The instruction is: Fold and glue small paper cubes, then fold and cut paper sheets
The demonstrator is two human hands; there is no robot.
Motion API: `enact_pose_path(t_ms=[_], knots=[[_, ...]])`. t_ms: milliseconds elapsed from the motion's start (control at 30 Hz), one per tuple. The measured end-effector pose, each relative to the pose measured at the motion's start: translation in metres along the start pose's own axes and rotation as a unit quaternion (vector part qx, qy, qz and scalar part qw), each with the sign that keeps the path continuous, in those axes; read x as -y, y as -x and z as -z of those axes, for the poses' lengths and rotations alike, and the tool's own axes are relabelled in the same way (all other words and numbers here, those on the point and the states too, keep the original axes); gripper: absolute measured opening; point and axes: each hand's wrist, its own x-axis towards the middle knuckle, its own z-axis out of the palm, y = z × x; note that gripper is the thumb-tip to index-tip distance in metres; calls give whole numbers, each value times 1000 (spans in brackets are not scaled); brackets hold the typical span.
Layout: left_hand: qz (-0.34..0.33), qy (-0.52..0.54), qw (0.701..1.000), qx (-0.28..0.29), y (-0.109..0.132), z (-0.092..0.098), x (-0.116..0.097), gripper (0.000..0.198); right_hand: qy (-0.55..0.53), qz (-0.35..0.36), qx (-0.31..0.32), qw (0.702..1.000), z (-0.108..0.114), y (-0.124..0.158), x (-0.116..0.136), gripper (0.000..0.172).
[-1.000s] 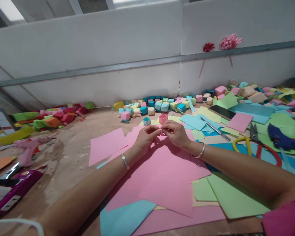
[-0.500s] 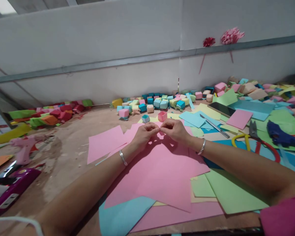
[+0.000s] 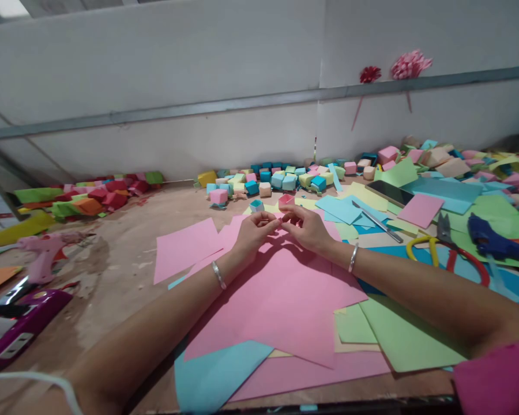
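Observation:
My left hand (image 3: 256, 230) and my right hand (image 3: 306, 228) meet fingertip to fingertip over the sheets of pink paper (image 3: 281, 305). Both are closed in a pinch on a small piece of pink paper (image 3: 279, 219), mostly hidden by the fingers. Just beyond them stand two small open paper boxes, a pink box (image 3: 286, 199) and a light blue box (image 3: 256, 206). Another pink sheet (image 3: 188, 248) lies to the left of my left hand.
Folded paper cubes (image 3: 277, 181) line the wall. On the right lie a craft knife (image 3: 377, 221), scissors (image 3: 444, 230), a blue glue gun (image 3: 497, 239) and a phone (image 3: 389, 192). At left are a pink glue gun (image 3: 43, 256) and a purple power strip (image 3: 30, 325).
My fingers have shifted slightly around the pink piece, and the right fingers have lifted a little. The view has tilted slightly; the things on the table stay put.

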Motion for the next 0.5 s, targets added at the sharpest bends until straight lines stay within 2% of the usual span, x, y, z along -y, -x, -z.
enact_pose_path(t_ms=[167, 367, 500], knots=[[2, -17, 999, 31, 1, -1, 1, 29, 77, 74, 47, 993, 3, 3, 6, 16], [-22, -61, 998, 26, -2, 1, 1, 21, 98, 89, 30, 991, 6, -1, 2, 33], [-47, -76, 996, 5, -3, 1, 1, 19, 91, 70, 36, 993, 7, -3, 0, 33]])
